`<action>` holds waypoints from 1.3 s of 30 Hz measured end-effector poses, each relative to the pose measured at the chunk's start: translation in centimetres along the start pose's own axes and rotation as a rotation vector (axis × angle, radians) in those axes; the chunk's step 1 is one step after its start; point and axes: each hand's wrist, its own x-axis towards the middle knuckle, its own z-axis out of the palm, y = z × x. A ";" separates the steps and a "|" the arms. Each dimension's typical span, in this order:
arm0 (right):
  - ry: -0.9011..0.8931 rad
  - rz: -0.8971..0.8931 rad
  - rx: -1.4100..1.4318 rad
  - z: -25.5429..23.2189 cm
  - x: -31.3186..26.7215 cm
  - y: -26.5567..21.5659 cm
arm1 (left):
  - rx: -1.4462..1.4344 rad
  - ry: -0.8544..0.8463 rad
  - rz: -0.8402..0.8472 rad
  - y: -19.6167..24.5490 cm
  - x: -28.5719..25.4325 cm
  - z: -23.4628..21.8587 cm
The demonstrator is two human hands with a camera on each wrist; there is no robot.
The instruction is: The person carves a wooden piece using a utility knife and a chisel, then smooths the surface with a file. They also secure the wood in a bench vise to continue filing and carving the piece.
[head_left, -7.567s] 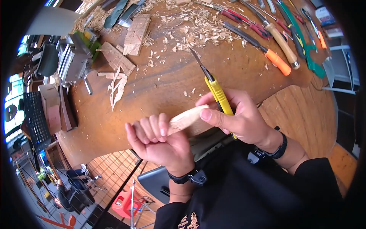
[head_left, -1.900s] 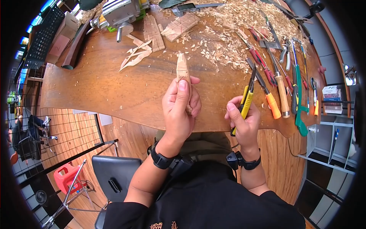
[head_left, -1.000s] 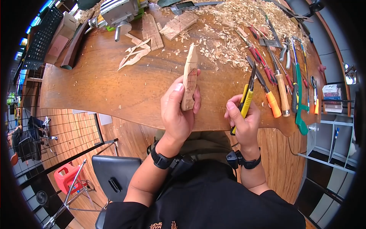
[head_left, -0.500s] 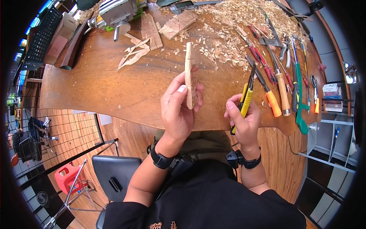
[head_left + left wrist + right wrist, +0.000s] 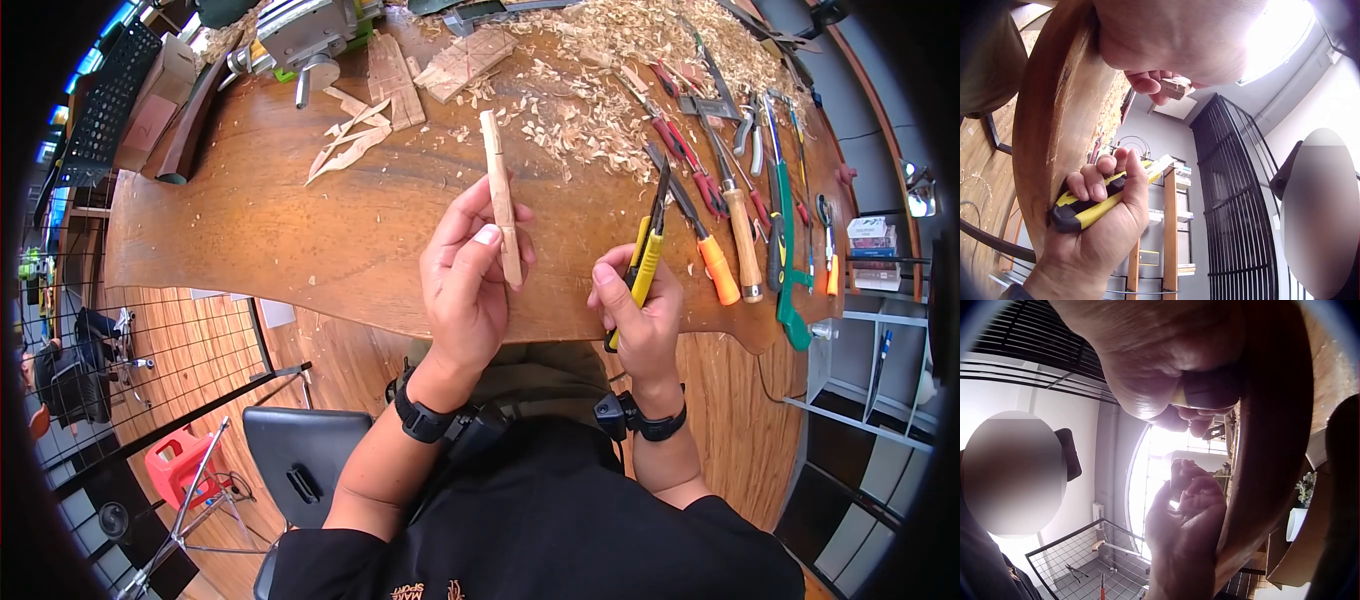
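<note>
While left grip (image 5: 467,288) pinches carved wood strip (image 5: 499,185), right grip (image 5: 650,312) holds yellow utility knife (image 5: 649,262), blade (image 5: 661,200) extended.

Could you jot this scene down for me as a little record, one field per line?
Left hand: holds a slim piece of wood
Right hand: grips a yellow knife, blade out
Table: brown wood, partly strewn with shavings
Tools at right: one with an orange handle, one with a wooden handle
Knife and wood: apart
</note>
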 end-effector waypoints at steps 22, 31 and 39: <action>-0.010 0.007 -0.010 -0.1 0.0 -0.3 | 0.013 0.015 0.083 -0.4 -0.2 0.2; -0.015 0.055 -0.004 -0.3 -0.1 -0.4 | 0.029 0.012 0.084 -0.6 -0.1 0.1; -0.003 0.007 0.008 0.0 -0.1 -0.3 | 0.026 -0.001 0.128 -0.8 0.0 0.3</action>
